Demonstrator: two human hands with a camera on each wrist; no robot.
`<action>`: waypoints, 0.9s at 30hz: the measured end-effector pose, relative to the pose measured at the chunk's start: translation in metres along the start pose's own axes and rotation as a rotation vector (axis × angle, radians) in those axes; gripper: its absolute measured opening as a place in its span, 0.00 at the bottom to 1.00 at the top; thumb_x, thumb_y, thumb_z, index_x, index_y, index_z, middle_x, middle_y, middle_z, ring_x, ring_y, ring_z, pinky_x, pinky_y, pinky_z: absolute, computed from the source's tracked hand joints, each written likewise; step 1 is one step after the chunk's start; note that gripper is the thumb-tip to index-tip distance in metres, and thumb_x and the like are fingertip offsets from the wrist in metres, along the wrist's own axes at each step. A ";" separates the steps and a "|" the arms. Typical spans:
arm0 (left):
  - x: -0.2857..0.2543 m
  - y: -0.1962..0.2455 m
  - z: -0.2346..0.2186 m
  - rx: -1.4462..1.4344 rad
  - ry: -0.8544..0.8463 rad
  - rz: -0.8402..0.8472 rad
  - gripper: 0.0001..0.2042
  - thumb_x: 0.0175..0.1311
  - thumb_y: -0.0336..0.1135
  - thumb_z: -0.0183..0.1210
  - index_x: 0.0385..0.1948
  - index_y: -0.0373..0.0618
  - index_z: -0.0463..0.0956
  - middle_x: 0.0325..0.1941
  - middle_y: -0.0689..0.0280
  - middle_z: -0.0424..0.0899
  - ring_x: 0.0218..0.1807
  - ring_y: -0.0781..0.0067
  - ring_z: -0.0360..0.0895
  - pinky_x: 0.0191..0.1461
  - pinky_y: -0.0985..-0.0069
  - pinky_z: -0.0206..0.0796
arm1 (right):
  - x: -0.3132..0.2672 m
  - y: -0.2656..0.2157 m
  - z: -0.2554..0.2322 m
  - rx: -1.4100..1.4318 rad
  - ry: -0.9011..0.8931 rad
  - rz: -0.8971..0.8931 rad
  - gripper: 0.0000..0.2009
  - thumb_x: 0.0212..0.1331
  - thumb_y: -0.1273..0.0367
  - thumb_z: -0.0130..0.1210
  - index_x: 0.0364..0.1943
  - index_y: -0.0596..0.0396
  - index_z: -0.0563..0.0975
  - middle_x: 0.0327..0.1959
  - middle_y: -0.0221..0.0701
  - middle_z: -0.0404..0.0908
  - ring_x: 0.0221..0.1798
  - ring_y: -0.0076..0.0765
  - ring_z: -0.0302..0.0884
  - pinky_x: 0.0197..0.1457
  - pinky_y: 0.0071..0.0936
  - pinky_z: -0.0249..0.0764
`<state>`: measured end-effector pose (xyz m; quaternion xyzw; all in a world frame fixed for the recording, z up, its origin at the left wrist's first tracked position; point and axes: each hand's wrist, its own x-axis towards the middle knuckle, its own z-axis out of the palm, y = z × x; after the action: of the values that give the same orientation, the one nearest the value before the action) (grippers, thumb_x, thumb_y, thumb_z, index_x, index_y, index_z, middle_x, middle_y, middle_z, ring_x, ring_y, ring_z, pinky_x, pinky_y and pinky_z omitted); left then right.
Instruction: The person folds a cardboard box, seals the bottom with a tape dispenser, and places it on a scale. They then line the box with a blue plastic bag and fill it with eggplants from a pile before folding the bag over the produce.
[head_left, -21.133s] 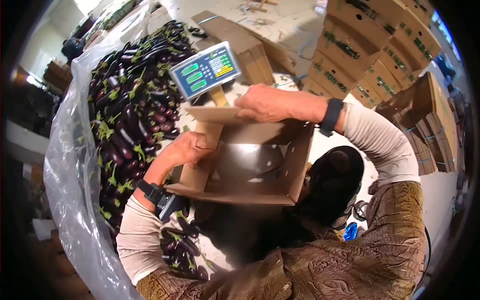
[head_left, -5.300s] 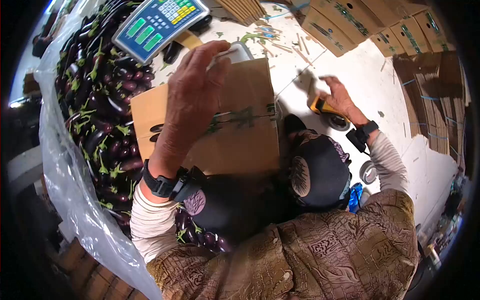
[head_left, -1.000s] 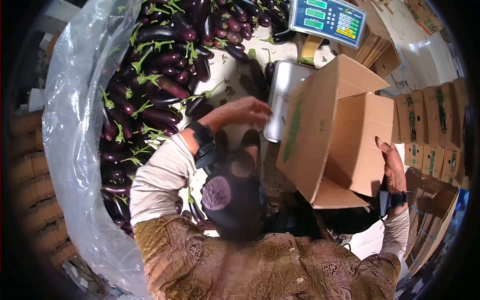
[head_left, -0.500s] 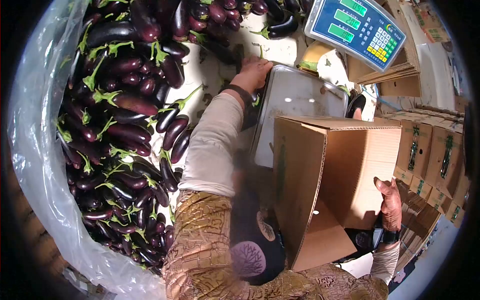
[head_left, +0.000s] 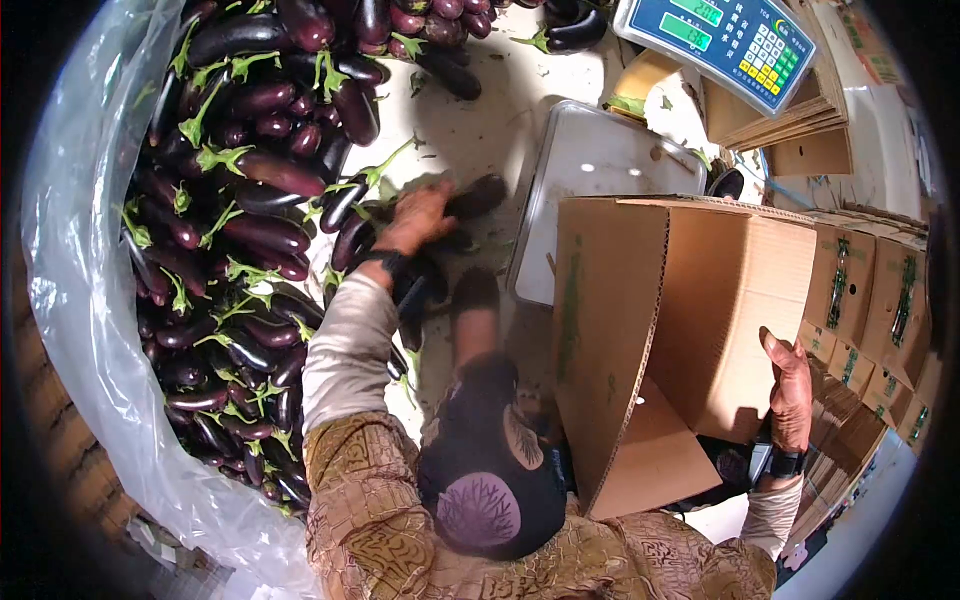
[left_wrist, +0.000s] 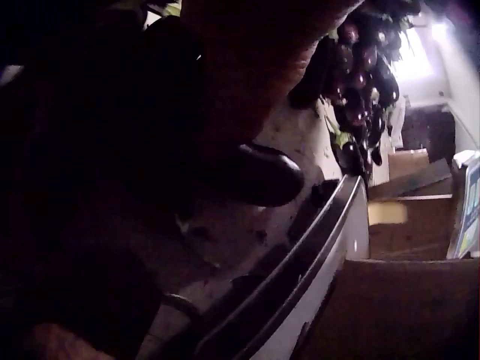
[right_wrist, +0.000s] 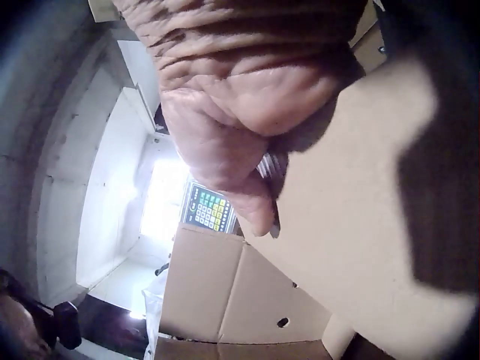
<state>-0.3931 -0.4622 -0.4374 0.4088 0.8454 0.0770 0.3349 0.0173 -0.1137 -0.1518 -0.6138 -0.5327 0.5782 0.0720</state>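
Note:
My left hand (head_left: pixel 418 215) grips a dark purple eggplant (head_left: pixel 478 197) close above the pale floor, left of the scale's platform. The eggplant's rounded end (left_wrist: pixel 264 176) sticks out below the hand in the dark left wrist view. More eggplants lie beneath that hand and wrist. On the right, a brown cardboard box (head_left: pixel 610 320) stands tilted with its open side toward me, overlapping the platform's lower corner. My right hand (head_left: pixel 790 390) holds the box's right wall at its edge, thumb on the inner face; its other fingers are hidden behind the cardboard. The right thumb (right_wrist: pixel 255 210) shows against the wall.
A large heap of eggplants (head_left: pixel 265 235) fills the left, bordered by clear plastic sheeting (head_left: pixel 85 250). The metal scale platform (head_left: pixel 610 155) and its lit display (head_left: pixel 725 45) are ahead. Flattened cardboard (head_left: pixel 790 105) and stacked cartons (head_left: pixel 870 290) stand at the right.
My left hand has moved from beside the platform's far corner back and left, and the eggplants near there have shifted with it. The right hand keeps its hold on the box.

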 end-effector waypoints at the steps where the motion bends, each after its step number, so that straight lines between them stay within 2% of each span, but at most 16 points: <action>1: -0.015 -0.008 -0.003 0.030 -0.035 -0.098 0.36 0.54 0.46 0.66 0.64 0.48 0.60 0.56 0.48 0.77 0.59 0.44 0.74 0.62 0.54 0.65 | 0.000 0.000 -0.001 0.001 -0.003 -0.002 0.31 0.43 0.66 0.75 0.50 0.67 0.73 0.46 0.39 0.84 0.56 0.36 0.76 0.73 0.36 0.53; 4: -0.034 -0.015 -0.032 0.207 -0.231 -0.535 0.35 0.55 0.46 0.66 0.64 0.50 0.61 0.56 0.52 0.78 0.60 0.51 0.75 0.62 0.57 0.67 | 0.007 0.004 -0.011 -0.043 -0.028 0.048 0.32 0.43 0.66 0.75 0.51 0.67 0.71 0.48 0.40 0.84 0.57 0.36 0.76 0.74 0.36 0.51; 5: -0.050 -0.019 -0.034 0.278 -0.081 -0.540 0.33 0.55 0.45 0.67 0.63 0.50 0.65 0.57 0.52 0.78 0.60 0.52 0.75 0.60 0.60 0.69 | 0.010 0.009 -0.017 -0.041 -0.008 0.037 0.30 0.43 0.66 0.75 0.49 0.66 0.72 0.46 0.39 0.84 0.56 0.35 0.76 0.73 0.36 0.52; 6: -0.058 -0.029 -0.027 0.315 0.057 -0.510 0.30 0.54 0.44 0.66 0.59 0.47 0.68 0.56 0.51 0.77 0.58 0.49 0.75 0.58 0.60 0.70 | 0.014 0.013 -0.017 -0.038 0.008 0.029 0.28 0.43 0.67 0.75 0.48 0.65 0.73 0.45 0.37 0.84 0.55 0.35 0.76 0.73 0.35 0.53; 8: -0.063 0.008 -0.036 0.252 0.319 -0.424 0.26 0.54 0.41 0.66 0.55 0.45 0.71 0.54 0.48 0.77 0.54 0.48 0.76 0.57 0.59 0.69 | 0.013 0.006 -0.008 0.029 -0.054 0.054 0.21 0.44 0.69 0.72 0.42 0.60 0.77 0.39 0.31 0.82 0.50 0.33 0.75 0.69 0.33 0.56; 10: -0.050 0.043 -0.005 -0.204 0.629 -0.038 0.23 0.57 0.43 0.64 0.51 0.40 0.74 0.54 0.50 0.77 0.54 0.46 0.75 0.58 0.58 0.68 | 0.010 0.004 -0.001 -0.047 -0.013 -0.011 0.19 0.46 0.67 0.71 0.41 0.60 0.78 0.40 0.32 0.82 0.51 0.33 0.75 0.69 0.34 0.56; 12: -0.032 0.114 0.011 -0.706 0.389 -0.110 0.26 0.62 0.49 0.62 0.54 0.40 0.73 0.55 0.51 0.76 0.59 0.52 0.73 0.63 0.64 0.64 | 0.010 0.006 -0.006 -0.056 -0.034 -0.012 0.21 0.47 0.65 0.71 0.43 0.63 0.79 0.46 0.35 0.82 0.56 0.34 0.73 0.71 0.36 0.54; 14: -0.023 0.150 0.023 -0.874 0.427 0.104 0.28 0.62 0.52 0.61 0.56 0.39 0.71 0.58 0.51 0.74 0.60 0.54 0.72 0.63 0.64 0.64 | 0.010 0.009 -0.012 -0.108 -0.037 0.002 0.28 0.50 0.62 0.70 0.52 0.67 0.75 0.54 0.40 0.79 0.63 0.36 0.70 0.75 0.36 0.47; 18: -0.057 0.158 -0.040 -0.948 0.460 0.194 0.32 0.62 0.53 0.61 0.62 0.41 0.65 0.62 0.52 0.70 0.60 0.55 0.70 0.62 0.64 0.64 | 0.007 0.006 -0.003 -0.031 -0.042 0.015 0.34 0.52 0.62 0.68 0.61 0.69 0.70 0.60 0.43 0.77 0.68 0.37 0.65 0.80 0.35 0.34; 20: -0.098 0.169 -0.085 -1.533 -0.057 0.285 0.39 0.62 0.52 0.62 0.69 0.44 0.53 0.65 0.51 0.66 0.61 0.53 0.69 0.63 0.65 0.63 | 0.014 0.012 -0.009 -0.008 -0.076 -0.003 0.34 0.53 0.61 0.67 0.61 0.68 0.70 0.61 0.43 0.75 0.71 0.36 0.62 0.80 0.35 0.31; 22: -0.140 0.195 -0.123 -1.110 -0.032 0.486 0.46 0.61 0.49 0.63 0.72 0.40 0.41 0.69 0.44 0.59 0.66 0.49 0.65 0.67 0.63 0.59 | 0.009 0.004 -0.001 -0.094 -0.115 -0.007 0.34 0.54 0.61 0.67 0.61 0.69 0.69 0.63 0.45 0.73 0.72 0.36 0.61 0.79 0.35 0.37; 23: -0.152 0.205 -0.129 -1.100 -0.021 0.486 0.46 0.61 0.49 0.63 0.72 0.40 0.41 0.69 0.44 0.59 0.66 0.49 0.65 0.67 0.63 0.59 | 0.008 0.004 0.000 -0.072 -0.150 -0.023 0.37 0.53 0.62 0.68 0.63 0.71 0.64 0.63 0.46 0.72 0.72 0.36 0.61 0.79 0.34 0.40; 24: -0.160 0.217 -0.132 -0.907 0.144 0.537 0.51 0.57 0.53 0.65 0.72 0.36 0.39 0.69 0.41 0.57 0.66 0.43 0.64 0.68 0.59 0.58 | 0.007 0.005 0.000 -0.066 -0.159 -0.031 0.37 0.53 0.62 0.68 0.63 0.71 0.64 0.63 0.46 0.72 0.72 0.36 0.61 0.79 0.34 0.40; 25: -0.167 0.225 -0.135 -0.705 0.304 0.580 0.56 0.53 0.56 0.67 0.71 0.32 0.37 0.69 0.37 0.55 0.66 0.37 0.63 0.69 0.55 0.58 | 0.006 0.007 0.001 -0.063 -0.164 -0.045 0.44 0.52 0.61 0.68 0.66 0.72 0.55 0.65 0.47 0.70 0.73 0.38 0.59 0.79 0.34 0.41; 26: -0.171 0.229 -0.137 -0.690 0.315 0.577 0.56 0.53 0.56 0.67 0.71 0.32 0.37 0.69 0.37 0.55 0.66 0.37 0.63 0.69 0.55 0.58 | 0.006 0.010 0.002 -0.059 -0.170 -0.060 0.51 0.51 0.60 0.69 0.69 0.74 0.46 0.67 0.48 0.68 0.74 0.40 0.58 0.78 0.34 0.42; 27: -0.175 0.232 -0.141 -0.640 0.286 0.521 0.55 0.53 0.52 0.66 0.70 0.28 0.36 0.69 0.35 0.54 0.67 0.36 0.62 0.70 0.55 0.56 | 0.005 0.013 0.001 -0.050 -0.181 -0.068 0.51 0.51 0.60 0.69 0.69 0.74 0.46 0.67 0.48 0.68 0.74 0.40 0.58 0.78 0.34 0.42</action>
<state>-0.2561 -0.4199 -0.1484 0.4692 0.6854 0.4731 0.2937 0.0227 -0.1163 -0.1649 -0.5421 -0.5720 0.6150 0.0277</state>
